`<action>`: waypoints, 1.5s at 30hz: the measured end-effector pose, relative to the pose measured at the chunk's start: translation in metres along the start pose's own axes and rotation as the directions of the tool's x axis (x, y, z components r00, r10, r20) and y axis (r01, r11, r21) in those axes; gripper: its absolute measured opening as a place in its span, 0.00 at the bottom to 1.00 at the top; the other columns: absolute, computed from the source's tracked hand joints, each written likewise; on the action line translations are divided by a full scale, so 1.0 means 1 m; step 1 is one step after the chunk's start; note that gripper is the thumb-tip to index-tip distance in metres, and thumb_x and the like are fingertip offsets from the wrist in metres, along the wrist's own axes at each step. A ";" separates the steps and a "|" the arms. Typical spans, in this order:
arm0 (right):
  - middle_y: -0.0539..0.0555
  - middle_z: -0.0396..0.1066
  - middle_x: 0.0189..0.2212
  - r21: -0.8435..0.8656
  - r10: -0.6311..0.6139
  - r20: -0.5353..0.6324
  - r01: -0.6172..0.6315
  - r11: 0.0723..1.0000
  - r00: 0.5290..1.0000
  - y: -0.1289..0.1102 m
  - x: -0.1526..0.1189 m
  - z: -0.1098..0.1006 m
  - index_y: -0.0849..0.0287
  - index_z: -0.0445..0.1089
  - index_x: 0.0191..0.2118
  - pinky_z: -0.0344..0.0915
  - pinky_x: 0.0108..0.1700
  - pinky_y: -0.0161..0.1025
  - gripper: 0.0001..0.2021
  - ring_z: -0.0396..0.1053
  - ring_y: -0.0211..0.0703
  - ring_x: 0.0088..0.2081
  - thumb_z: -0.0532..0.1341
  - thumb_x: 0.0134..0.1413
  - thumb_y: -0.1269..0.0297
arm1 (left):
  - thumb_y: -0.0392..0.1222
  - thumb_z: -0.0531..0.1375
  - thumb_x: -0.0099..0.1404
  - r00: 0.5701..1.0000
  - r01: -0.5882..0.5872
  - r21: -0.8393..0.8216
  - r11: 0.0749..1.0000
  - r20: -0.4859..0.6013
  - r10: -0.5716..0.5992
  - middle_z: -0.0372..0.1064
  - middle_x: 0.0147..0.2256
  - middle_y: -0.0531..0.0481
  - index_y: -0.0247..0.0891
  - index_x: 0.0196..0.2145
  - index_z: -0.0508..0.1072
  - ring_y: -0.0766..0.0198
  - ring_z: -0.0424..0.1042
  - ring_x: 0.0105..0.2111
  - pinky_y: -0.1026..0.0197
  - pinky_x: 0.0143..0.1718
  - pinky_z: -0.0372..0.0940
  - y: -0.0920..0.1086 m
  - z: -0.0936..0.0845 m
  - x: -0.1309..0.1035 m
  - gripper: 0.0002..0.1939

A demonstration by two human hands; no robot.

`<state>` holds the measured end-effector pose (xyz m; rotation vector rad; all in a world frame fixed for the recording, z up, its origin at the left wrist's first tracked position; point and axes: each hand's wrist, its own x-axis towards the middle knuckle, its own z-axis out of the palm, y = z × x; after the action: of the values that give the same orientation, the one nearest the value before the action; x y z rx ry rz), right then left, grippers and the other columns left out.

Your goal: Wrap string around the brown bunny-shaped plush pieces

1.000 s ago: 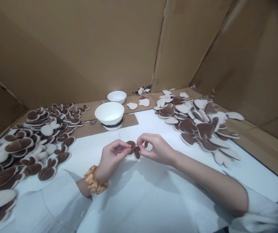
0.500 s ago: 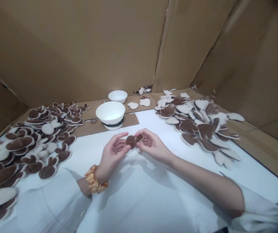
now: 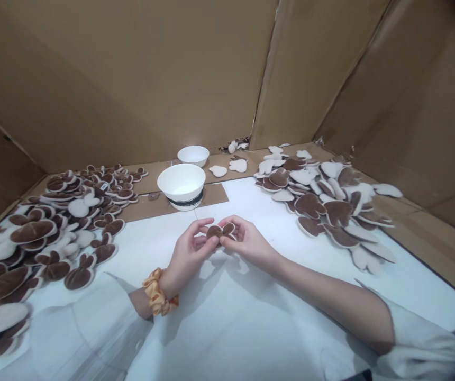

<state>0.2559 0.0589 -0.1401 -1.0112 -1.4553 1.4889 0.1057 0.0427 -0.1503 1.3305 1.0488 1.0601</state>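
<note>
The left hand (image 3: 191, 246) and right hand (image 3: 251, 244) pinch closed around a brown, white-edged, lobed plush piece (image 3: 214, 232), probably to steady it.

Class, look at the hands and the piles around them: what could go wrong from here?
1. The small brown piece might slip, since the left hand and right hand hold it with fingers only.
2. The left sleeve could brush the left pile, which lies close by.
3. Loosely overlapping pieces in the right pile might slide if bumped.
</note>
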 end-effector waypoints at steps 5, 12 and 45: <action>0.50 0.65 0.26 0.061 0.063 0.097 -0.069 0.996 0.993 0.003 0.001 -0.004 0.63 0.61 0.30 0.60 0.30 0.33 0.11 0.63 0.34 0.27 0.60 0.44 0.62 | 0.43 0.57 0.58 1.000 -0.012 -0.009 1.000 0.001 0.012 0.64 0.39 0.45 0.34 0.43 0.61 0.61 0.70 0.34 0.62 0.36 0.66 0.000 -0.001 0.000 0.16; 0.49 0.64 0.23 0.033 0.044 0.060 -0.046 0.998 0.997 0.007 0.001 -0.005 0.63 0.62 0.29 0.57 0.25 0.32 0.12 0.61 0.32 0.22 0.61 0.44 0.59 | 0.43 0.57 0.57 0.999 0.006 0.081 0.997 -0.039 -0.003 0.64 0.38 0.47 0.36 0.43 0.61 0.64 0.69 0.28 0.66 0.25 0.65 -0.002 -0.001 0.000 0.16; 0.48 0.61 0.18 -0.012 0.112 0.027 -0.111 0.994 0.993 0.011 0.001 -0.008 0.63 0.61 0.27 0.55 0.23 0.30 0.13 0.59 0.32 0.21 0.56 0.50 0.57 | 0.49 0.49 0.63 0.996 0.031 0.077 0.997 0.080 -0.037 0.62 0.26 0.50 0.33 0.30 0.65 0.68 0.58 0.22 0.66 0.24 0.56 -0.005 -0.015 0.012 0.15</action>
<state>0.2627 0.0628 -0.1511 -1.0979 -1.4474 1.5818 0.0939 0.0576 -0.1551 1.4002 1.0553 0.9414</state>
